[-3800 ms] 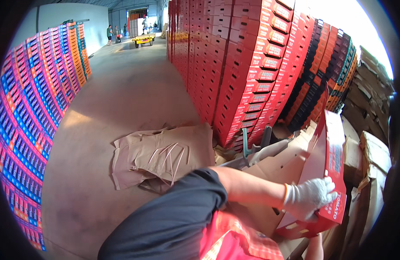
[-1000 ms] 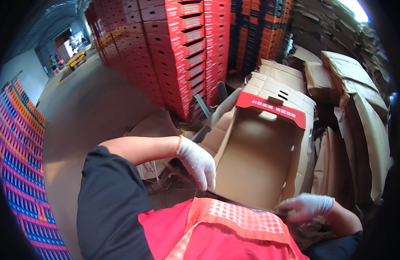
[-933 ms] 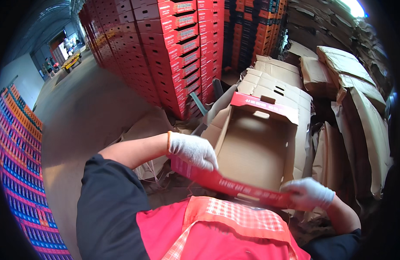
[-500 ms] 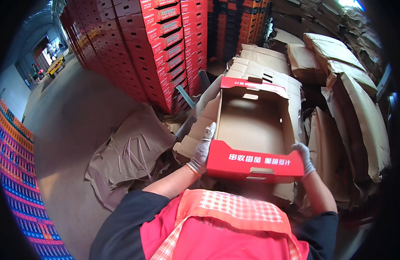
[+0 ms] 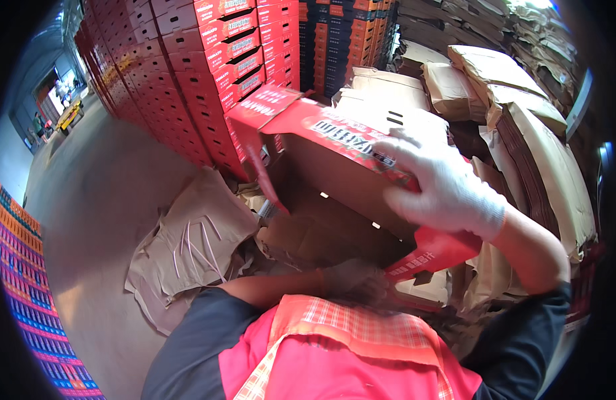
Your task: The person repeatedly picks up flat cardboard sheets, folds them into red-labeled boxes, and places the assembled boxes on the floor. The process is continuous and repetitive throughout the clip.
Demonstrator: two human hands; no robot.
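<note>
While both gloved hands clamp it, the red carton (image 5: 335, 173) tilts, opening downward, long axis upper-left to lower-right.

Right hand (image 5: 441, 187) raised gripping; left hand (image 5: 351, 283) low, shadowed.

Tilted red-and-brown carton (image 5: 335, 180) before stacked red boxes (image 5: 208, 60)

A warehouse with a smooth grey concrete floor (image 5: 101, 200). Tall stacks of red cartons (image 5: 195, 73) line a long aisle, with blue and orange crates (image 5: 18, 280) curving along the left. Flattened brown cardboard (image 5: 521, 107) piles up at right. Daylight glows from a distant doorway (image 5: 58, 100).
</note>
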